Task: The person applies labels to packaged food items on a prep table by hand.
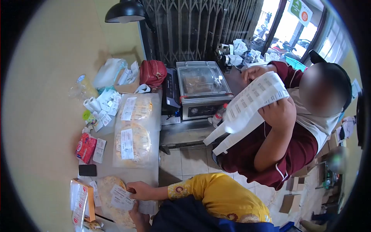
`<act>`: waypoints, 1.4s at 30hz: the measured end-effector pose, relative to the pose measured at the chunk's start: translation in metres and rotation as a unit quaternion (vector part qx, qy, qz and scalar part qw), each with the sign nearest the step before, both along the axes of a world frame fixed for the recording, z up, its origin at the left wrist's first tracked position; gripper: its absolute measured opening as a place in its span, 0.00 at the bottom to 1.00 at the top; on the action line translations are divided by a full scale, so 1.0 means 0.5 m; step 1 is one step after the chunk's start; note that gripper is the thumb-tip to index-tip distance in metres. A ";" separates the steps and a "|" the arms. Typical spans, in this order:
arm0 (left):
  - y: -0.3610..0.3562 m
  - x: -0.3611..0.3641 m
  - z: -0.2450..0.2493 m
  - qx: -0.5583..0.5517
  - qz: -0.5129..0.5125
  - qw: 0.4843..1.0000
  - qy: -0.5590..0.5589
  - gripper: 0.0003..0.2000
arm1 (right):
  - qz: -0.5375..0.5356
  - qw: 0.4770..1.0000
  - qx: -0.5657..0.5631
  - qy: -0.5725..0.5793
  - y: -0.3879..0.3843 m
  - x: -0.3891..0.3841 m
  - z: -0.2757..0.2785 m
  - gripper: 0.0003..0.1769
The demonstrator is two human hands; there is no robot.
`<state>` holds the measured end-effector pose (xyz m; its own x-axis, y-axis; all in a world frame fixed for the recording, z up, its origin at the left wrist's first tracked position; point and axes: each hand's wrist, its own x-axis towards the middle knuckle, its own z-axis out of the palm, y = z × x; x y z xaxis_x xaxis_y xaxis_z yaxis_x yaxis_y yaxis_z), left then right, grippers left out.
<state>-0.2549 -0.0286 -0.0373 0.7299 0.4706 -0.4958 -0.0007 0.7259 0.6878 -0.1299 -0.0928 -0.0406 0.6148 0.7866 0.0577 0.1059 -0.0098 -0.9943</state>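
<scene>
Against the table's near edge, my right hand (141, 190) pinches the edge of a white printed label (121, 198). Just below it, my left hand (140, 217) has its fingers closed at the label's lower edge. The label overlaps a clear bag of round, flat, pizza-like food (110, 183) lying on the table. Farther up lies a larger clear bag holding two similar rounds (135, 145), each with a white label on it. A black phone (87, 170) rests to the left of my hands.
A co-worker (305, 127) in maroon holds a long strip of printed labels (255, 96). Nearby are a vacuum sealer (203, 91), a red bag (153, 73), a red tissue pack (85, 147) and an orange-and-white box (82, 201). A black lamp (125, 11) hangs above.
</scene>
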 end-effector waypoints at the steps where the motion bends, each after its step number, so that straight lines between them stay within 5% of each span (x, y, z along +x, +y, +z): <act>1: -0.002 0.001 0.005 0.008 -0.011 1.000 -0.014 0.22 | 0.002 1.000 -0.005 -0.005 -0.007 -0.004 0.008 0.13; 5: 0.013 -0.021 -0.015 0.020 -0.021 1.000 -0.010 0.24 | -0.021 0.998 0.012 0.062 -0.060 -0.031 0.024 0.15; 7: 0.007 -0.035 0.002 0.010 -0.015 1.000 -0.024 0.25 | -0.114 0.993 0.017 0.015 -0.122 -0.051 0.034 0.17; 8: 0.010 -0.046 0.003 0.014 -0.009 1.000 -0.018 0.25 | -0.171 0.978 0.033 -0.112 -0.172 -0.054 0.057 0.17; 11: 0.028 -0.105 -0.010 0.011 0.011 1.000 -0.011 0.25 | -0.337 0.859 0.029 -0.383 -0.340 -0.068 0.175 0.19; 14: 0.038 -0.169 -0.026 -0.018 0.016 0.999 -0.036 0.24 | -0.563 0.697 -0.039 -0.442 -0.472 -0.102 0.231 0.30; 16: 0.040 -0.207 -0.031 -0.026 0.008 0.999 -0.041 0.24 | -0.651 0.634 -0.044 -0.415 -0.527 -0.102 0.244 0.38; 21: 0.015 -0.260 -0.004 -0.024 -0.016 0.999 -0.027 0.24 | -0.637 0.723 0.026 -0.266 -0.553 -0.033 0.249 0.49; 24: -0.002 -0.285 0.022 -0.011 -0.011 0.999 -0.040 0.23 | -0.602 0.704 0.110 -0.359 -0.543 0.027 0.271 0.51; 30: 0.010 -0.384 0.040 0.029 0.048 0.995 -0.079 0.21 | -0.571 0.737 0.258 -0.253 -0.468 0.061 0.337 0.34; 32: 0.019 -0.423 0.031 0.041 0.065 0.992 -0.101 0.20 | -0.596 0.709 0.325 -0.190 -0.442 0.074 0.351 0.19; 42: 0.006 -0.532 0.038 0.010 0.227 0.971 -0.069 0.21 | -0.479 0.757 0.428 -0.119 -0.397 0.143 0.334 0.17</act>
<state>-0.5211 -0.0257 -0.0183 0.5036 0.7679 -0.3959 -0.4109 0.6160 0.6721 -0.0584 -0.2915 0.1261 0.7715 -0.4023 0.4928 0.6351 0.4417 -0.6337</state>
